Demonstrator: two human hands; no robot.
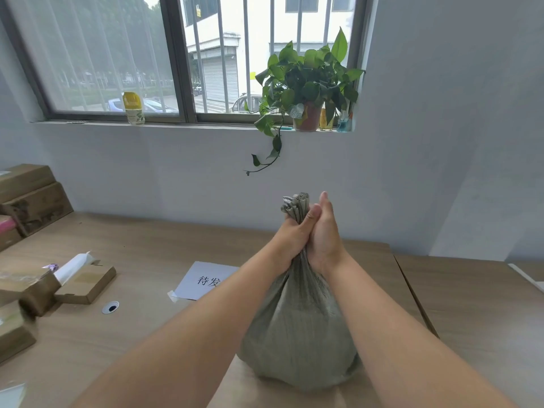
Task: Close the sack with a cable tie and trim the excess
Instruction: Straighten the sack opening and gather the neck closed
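On the wooden surface right before me stood the grey-green sack, its bunched neck gripped by both my hands, left hand and right hand pressed together with fingers closed round the gathered cloth. It looked soft and limp, fairly light, slumping at the base. I judged the neck just under my grip the place for the tie, none of which I could see.

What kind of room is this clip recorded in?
Probably an office used for packing shipments. Cardboard boxes are stacked at the left of a wooden desk, a printed paper label is taped to it, and both hands grip the gathered neck of a grey-green sack.
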